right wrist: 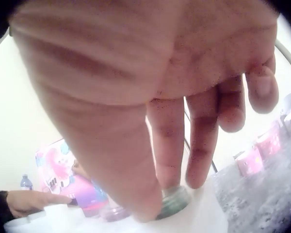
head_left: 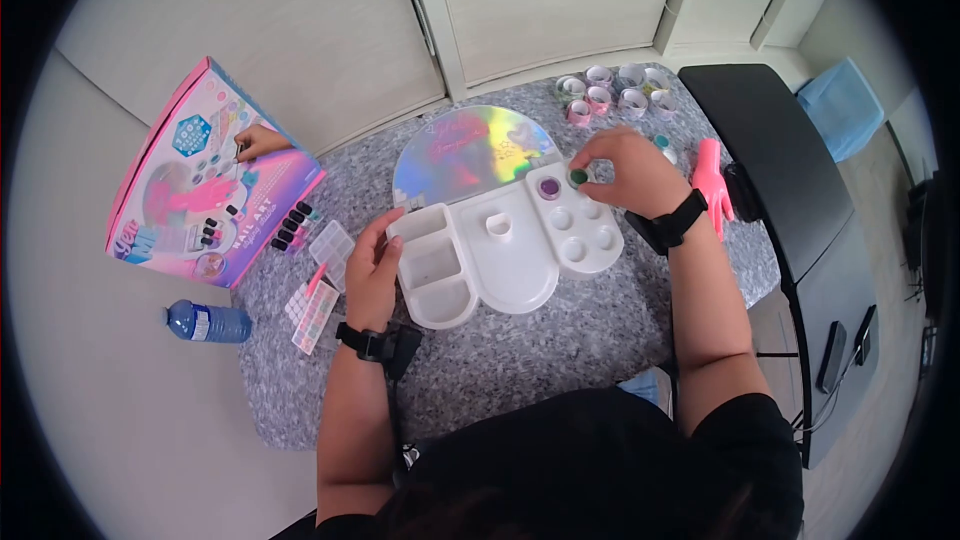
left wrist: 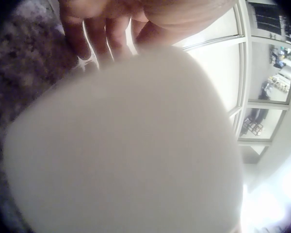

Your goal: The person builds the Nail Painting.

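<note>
A white plastic tray (head_left: 515, 285) lies on the table, with compartments on its left and round wells on its right. My left hand (head_left: 372, 280) grips its left edge; in the left wrist view the tray's blurred white side fills the middle, below the fingers (left wrist: 117, 36). My right hand (head_left: 632, 172) pinches a small round pot of green (head_left: 578, 177) between thumb and fingertips, over the upper right well. Close beside it, a pot of purple (head_left: 549, 188) sits in the upper left well. The right wrist view shows the green pot (right wrist: 174, 203) at the fingertips.
Behind the tray stands a shiny holographic panel (head_left: 470, 150). Several paper rolls (head_left: 632, 103) are at the back right, near a pink model hand (head_left: 709, 185). To the left are a nail art box (head_left: 215, 175), nail polish bottles (head_left: 293, 227), sticker sheets (head_left: 316, 315) and a water bottle (head_left: 208, 322).
</note>
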Action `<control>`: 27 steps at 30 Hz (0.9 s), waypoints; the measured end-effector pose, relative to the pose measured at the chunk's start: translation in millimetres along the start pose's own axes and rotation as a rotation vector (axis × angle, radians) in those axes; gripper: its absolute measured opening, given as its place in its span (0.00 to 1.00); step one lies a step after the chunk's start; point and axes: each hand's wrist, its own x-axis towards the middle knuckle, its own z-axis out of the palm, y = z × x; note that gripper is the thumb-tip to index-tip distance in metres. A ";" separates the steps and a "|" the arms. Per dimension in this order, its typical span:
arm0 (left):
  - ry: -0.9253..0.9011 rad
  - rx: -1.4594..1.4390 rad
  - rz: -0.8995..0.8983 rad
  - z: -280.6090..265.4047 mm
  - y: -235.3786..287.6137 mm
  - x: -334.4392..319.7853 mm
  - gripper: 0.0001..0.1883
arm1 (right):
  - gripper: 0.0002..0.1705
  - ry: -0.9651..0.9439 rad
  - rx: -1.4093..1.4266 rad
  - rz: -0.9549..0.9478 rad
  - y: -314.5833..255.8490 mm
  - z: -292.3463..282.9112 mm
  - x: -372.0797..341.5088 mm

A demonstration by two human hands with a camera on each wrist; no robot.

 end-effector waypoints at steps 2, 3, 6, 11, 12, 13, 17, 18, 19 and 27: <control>-0.004 -0.023 0.000 0.4 -2.9 0.1 0.20 | 0.17 0.013 0.023 0.003 -2.6 -6.9 -3.8; 0.000 -0.042 0.001 0.4 -3.6 0.7 0.20 | 0.19 0.026 0.049 -0.003 -3.6 -10.9 -5.5; 0.006 -0.049 -0.009 0.6 -2.0 -0.3 0.20 | 0.19 0.098 -0.042 0.180 25.5 -36.6 -13.1; 0.002 -0.010 -0.010 0.5 1.4 -0.9 0.20 | 0.19 0.034 -0.185 0.386 93.1 -33.6 -27.7; 0.000 -0.004 -0.013 0.8 1.8 -0.7 0.20 | 0.18 -0.027 -0.161 0.433 99.2 -31.8 -27.9; -0.001 -0.004 -0.012 1.5 1.8 -0.3 0.20 | 0.18 -0.025 -0.162 0.434 97.4 -31.4 -27.3; 0.006 -0.039 -0.002 0.3 -2.3 0.4 0.20 | 0.15 0.063 0.004 0.384 47.9 -34.3 -15.8; 0.001 -0.037 -0.002 -0.2 -3.6 0.3 0.20 | 0.14 0.087 0.109 0.350 22.9 -40.9 -12.6; 0.007 -0.041 -0.003 -0.1 -2.8 -0.1 0.20 | 0.14 0.082 0.107 0.345 4.7 -45.7 -10.7; 0.001 -0.016 -0.003 1.3 1.3 -0.5 0.20 | 0.08 -0.169 0.026 -0.084 -55.2 -10.4 -8.9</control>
